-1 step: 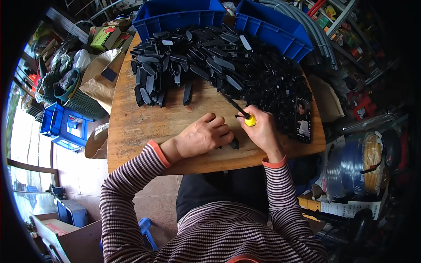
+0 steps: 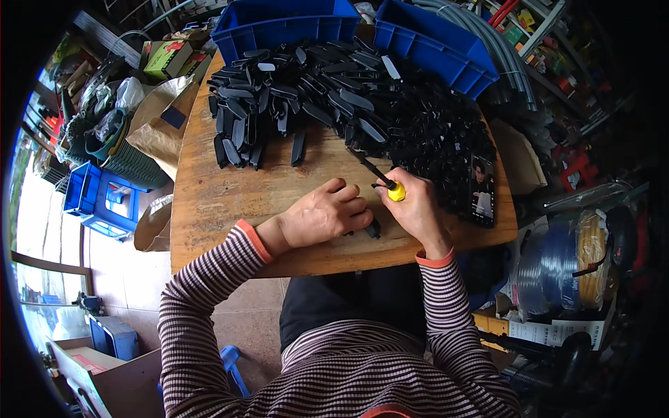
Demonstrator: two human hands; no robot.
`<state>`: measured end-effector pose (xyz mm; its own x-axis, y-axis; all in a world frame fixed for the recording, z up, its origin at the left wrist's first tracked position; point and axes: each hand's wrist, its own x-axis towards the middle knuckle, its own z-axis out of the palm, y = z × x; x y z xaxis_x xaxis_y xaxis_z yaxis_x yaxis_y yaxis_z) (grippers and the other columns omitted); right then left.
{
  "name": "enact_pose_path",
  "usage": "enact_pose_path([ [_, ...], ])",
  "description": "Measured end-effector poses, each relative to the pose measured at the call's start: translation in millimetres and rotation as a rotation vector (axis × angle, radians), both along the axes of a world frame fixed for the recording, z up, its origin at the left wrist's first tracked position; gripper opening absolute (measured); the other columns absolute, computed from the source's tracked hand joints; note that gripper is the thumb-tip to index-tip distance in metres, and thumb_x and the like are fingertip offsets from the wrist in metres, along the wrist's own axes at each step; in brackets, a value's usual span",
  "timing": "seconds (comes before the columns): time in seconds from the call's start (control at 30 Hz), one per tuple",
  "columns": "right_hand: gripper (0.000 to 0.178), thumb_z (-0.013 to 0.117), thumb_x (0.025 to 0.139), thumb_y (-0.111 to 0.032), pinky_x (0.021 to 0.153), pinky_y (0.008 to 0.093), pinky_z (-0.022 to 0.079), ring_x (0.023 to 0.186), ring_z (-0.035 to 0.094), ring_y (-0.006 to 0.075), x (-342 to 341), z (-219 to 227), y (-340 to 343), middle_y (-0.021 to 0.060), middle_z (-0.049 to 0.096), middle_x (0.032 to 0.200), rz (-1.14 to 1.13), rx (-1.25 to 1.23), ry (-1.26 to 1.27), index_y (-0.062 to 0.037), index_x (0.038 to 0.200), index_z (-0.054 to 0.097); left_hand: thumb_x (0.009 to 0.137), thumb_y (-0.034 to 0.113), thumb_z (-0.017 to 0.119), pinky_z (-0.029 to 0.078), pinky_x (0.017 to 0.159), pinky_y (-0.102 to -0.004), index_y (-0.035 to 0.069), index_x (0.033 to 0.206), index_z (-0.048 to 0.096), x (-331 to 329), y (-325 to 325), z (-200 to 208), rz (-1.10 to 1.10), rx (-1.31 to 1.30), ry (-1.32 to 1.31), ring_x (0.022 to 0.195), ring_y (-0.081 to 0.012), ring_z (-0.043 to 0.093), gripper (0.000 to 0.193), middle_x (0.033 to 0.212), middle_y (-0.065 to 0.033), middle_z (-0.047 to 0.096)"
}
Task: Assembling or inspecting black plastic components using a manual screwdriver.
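Note:
My right hand [image 2: 416,207] is closed round the yellow handle [image 2: 396,191] of a screwdriver. Its dark shaft [image 2: 371,164] slants up and left towards the pile of black parts. A small black bit [image 2: 378,186] sticks out by the right fingertips; its kind is unclear. Curled just above the table, my left hand [image 2: 326,214] covers a black plastic piece [image 2: 374,228], whose end shows beside the fingers. The rest of that piece is hidden. Long black plastic pieces [image 2: 237,132] lie heaped beyond my hands, and one separate piece [image 2: 298,148] rests nearer the left hand.
Smaller black parts [image 2: 435,143] cover the table's right side, beside a phone [image 2: 482,198] with a lit screen. Two blue bins [image 2: 289,33] stand at the far edge of the wooden table [image 2: 216,230]. Wrapped coils [image 2: 557,261] are at the right, and a paper bag [image 2: 157,139] at the left.

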<state>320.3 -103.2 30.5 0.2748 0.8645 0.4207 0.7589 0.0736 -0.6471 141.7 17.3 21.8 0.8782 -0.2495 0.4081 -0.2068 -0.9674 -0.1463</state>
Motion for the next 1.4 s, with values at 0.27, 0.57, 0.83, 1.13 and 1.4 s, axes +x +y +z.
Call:
enact_pose_path([
  [0.27, 0.015, 0.072, 0.08, -0.002, 0.06, 0.0331, 0.05, 0.071, 0.067, 0.0288, 2, 6, -4, 0.014, 0.066, 0.078, 0.042, -0.053, -0.033, -0.0012, 0.089, 0.06, 0.079, 0.019, 0.06, 0.045, 0.084, -0.0295, 0.012, 0.11, 0.06, -5, 2, -1, -0.024, 0.136, -0.102, 0.096, -0.0149, 0.055, 0.032, 0.102, 0.0009, 0.061],
  [0.57, 0.015, 0.07, 0.077, -0.001, 0.06, 0.0374, 0.051, 0.071, 0.066, 0.032, -13, 11, 5, 0.0126, 0.066, 0.079, 0.198, -0.098, -0.13, -0.0025, 0.088, 0.06, 0.081, 0.02, 0.061, 0.048, 0.089, -0.0334, 0.008, 0.118, 0.063, -21, -29, -6, -0.039, -0.004, 0.01, 0.099, -0.0199, 0.057, 0.039, 0.114, -0.006, 0.063],
  [0.83, 0.02, 0.067, 0.071, 0.004, 0.061, 0.0392, 0.051, 0.072, 0.065, 0.0338, -13, 7, 8, 0.0129, 0.066, 0.08, 0.291, -0.131, -0.264, -0.0029, 0.089, 0.061, 0.081, 0.023, 0.06, 0.045, 0.079, -0.0291, 0.007, 0.109, 0.063, -20, -31, -13, -0.03, -0.057, -0.063, 0.1, -0.0163, 0.056, 0.033, 0.106, -0.005, 0.063],
  [1.13, 0.007, 0.067, 0.084, -0.004, 0.057, 0.0314, 0.05, 0.066, 0.066, 0.02, -2, 31, 22, 0.0091, 0.067, 0.077, 0.319, -0.061, -0.067, -0.0024, 0.088, 0.061, 0.082, 0.023, 0.059, 0.047, 0.089, -0.0328, 0.006, 0.119, 0.061, -23, -26, -6, -0.031, -0.042, 0.058, 0.102, -0.021, 0.056, 0.041, 0.12, -0.009, 0.062],
  [1.4, 0.009, 0.062, 0.094, -0.013, 0.057, 0.02, 0.047, 0.062, 0.056, 0.0049, -9, 11, 34, 0.0029, 0.063, 0.073, 0.204, 0.142, 0.559, -0.0043, 0.092, 0.059, 0.08, 0.023, 0.06, 0.046, 0.089, -0.0334, 0.004, 0.118, 0.06, -21, -26, -7, -0.042, -0.068, 0.033, 0.102, -0.0214, 0.056, 0.042, 0.12, -0.01, 0.062],
])
